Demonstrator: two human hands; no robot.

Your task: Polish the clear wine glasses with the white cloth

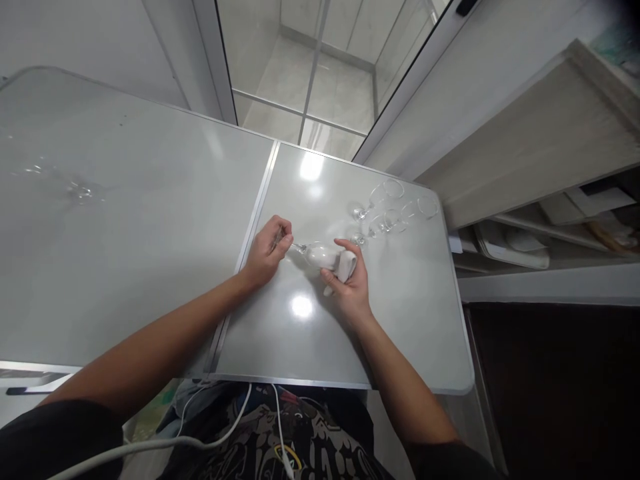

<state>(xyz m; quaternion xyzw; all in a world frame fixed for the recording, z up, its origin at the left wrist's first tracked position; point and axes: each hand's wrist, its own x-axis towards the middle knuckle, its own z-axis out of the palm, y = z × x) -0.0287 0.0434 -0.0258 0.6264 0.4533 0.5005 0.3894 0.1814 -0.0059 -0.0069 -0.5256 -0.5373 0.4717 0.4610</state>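
A clear stemmed wine glass (311,252) is held sideways above the table, its bowl toward the right. My left hand (270,248) is closed round its foot and the end of the stem. At the bowl's mouth, my right hand (351,283) grips a white cloth (346,265). Part of the cloth appears to be tucked inside the bowl, and the thumb and fingers lie around the rim. Just beyond my right hand, several clear stemmed glasses stand on the table, among them one glass (359,212) at the back.
The pale glossy table (280,347) has a metal seam left of the middle. More clear glassware (80,192) is at its far left. An open shelf (530,233) with trays borders the right side. A white cable (190,441) runs in front of my body.
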